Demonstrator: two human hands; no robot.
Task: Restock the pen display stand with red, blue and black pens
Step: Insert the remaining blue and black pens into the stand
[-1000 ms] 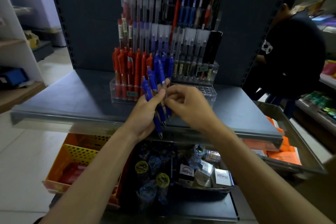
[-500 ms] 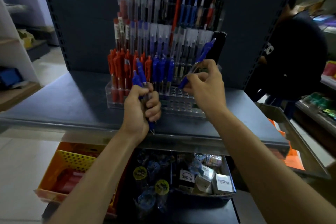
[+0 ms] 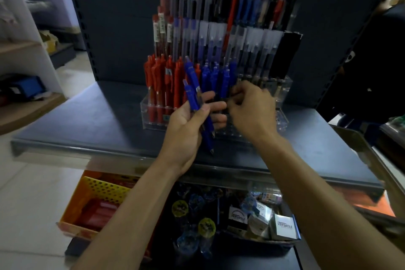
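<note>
A clear tiered pen display stand (image 3: 149, 114) sits on a dark shelf. Its front row holds red pens (image 3: 157, 76) at the left and blue pens (image 3: 210, 76) in the middle; clear-capped dark pens (image 3: 258, 50) fill the tier behind. My left hand (image 3: 184, 129) holds a few blue pens (image 3: 194, 94) in front of the stand, thumb across them, tips pointing down. My right hand (image 3: 254, 112) is just right of those fingers, its fingertips curled round the lower part of a blue pen (image 3: 226, 79) standing at the right end of the blue row. Motion blur hides the exact pinch.
The dark shelf (image 3: 87, 125) ends in a front lip close to me. Below it are an orange-yellow basket (image 3: 98, 190) and a tray of small boxed goods (image 3: 282, 226). A person in dark clothing (image 3: 361, 61) is at the right; white shelving (image 3: 26, 55) at the left.
My right hand carried one blue pen from the left hand's bundle up to the stand, then came down with it to the blue row. My left hand's fingers loosened.
</note>
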